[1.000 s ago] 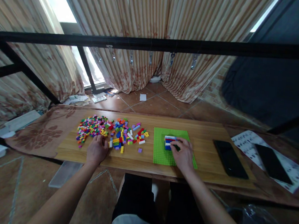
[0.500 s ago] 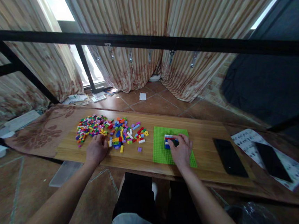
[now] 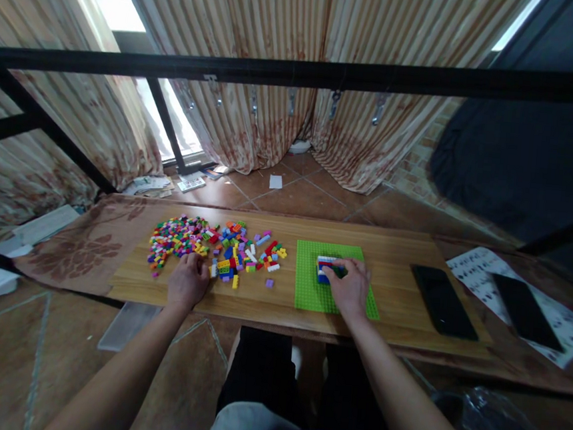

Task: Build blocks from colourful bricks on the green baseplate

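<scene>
Since one second ago, the right hand [image 3: 353, 288] has turned a little on the small stack [image 3: 322, 276], while the left hand [image 3: 189, 281] has stayed in about the same spot.

On the left, many tiny bricks [image 3: 168, 239] lie in a heap near the far side of the wooden surface [image 3: 268, 310]. The left hand rests just in front of them with its back up. Its fingers are curled in, but I cannot tell if they are tight or hold a brick. That arm comes in low from the left and goes over the near edge.

Next come the bigger bricks [image 3: 235, 281], in lots of colors, close to the left hand. One purple brick [image 3: 269, 283] sits a bit apart. Bare wood shows in front of the bricks and between them and the green board [image 3: 304, 293].

The stack, white, red and blue, is near the middle of the board. The right hand has its thumb and fingers closed on the stack's right part. Its wrist passes over the board's near edge. More bare wood lies between the board and the black phone [image 3: 444, 302].
</scene>
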Action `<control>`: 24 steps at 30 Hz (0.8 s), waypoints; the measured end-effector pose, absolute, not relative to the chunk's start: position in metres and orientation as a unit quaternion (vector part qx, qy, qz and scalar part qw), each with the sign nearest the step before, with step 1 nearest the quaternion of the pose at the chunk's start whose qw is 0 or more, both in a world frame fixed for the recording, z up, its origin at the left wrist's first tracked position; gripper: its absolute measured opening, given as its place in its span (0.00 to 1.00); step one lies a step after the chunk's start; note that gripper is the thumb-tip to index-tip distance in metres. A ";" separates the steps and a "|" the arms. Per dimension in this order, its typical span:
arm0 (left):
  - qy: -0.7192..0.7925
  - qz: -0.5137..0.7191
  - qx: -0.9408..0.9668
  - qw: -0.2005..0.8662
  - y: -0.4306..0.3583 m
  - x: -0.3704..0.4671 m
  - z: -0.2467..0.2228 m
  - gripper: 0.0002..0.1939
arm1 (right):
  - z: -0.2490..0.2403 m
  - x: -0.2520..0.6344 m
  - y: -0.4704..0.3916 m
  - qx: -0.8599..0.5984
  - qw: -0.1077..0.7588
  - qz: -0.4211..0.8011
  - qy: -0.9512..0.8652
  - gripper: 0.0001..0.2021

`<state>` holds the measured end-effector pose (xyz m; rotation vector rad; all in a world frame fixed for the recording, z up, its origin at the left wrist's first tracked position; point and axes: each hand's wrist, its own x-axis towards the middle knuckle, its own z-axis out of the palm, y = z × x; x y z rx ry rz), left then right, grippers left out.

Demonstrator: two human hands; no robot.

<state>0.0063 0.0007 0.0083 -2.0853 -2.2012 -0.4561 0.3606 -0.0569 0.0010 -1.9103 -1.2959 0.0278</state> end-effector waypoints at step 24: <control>-0.717 -0.177 -0.674 0.027 0.002 0.002 0.001 0.08 | 0.017 0.273 -0.074 -0.618 0.341 0.061 -0.706 0.10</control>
